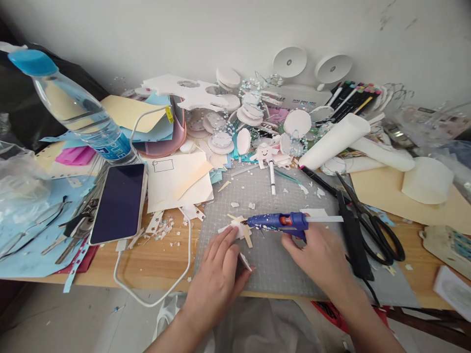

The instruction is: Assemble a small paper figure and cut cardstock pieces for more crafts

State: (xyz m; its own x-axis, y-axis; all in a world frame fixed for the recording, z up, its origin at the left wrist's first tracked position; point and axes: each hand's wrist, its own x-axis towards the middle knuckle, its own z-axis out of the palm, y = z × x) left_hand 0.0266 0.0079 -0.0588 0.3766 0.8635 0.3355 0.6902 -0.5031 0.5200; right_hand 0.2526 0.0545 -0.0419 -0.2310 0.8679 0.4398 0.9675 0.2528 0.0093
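My right hand is closed around the handle of a blue hot glue gun. A translucent glue stick pokes out of the gun's back end. Its nozzle points left and meets a small white and cream paper piece lying on the grey cutting mat. The fingertips of my left hand press on that paper's near edge. Between the thumb and fingers of the same hand is a small flat white piece, partly hidden.
Black scissors lie over a black bar-shaped object right of the mat. A phone with a white cable, a water bottle and keys are at left. White rolls, round white pieces and markers crowd the back.
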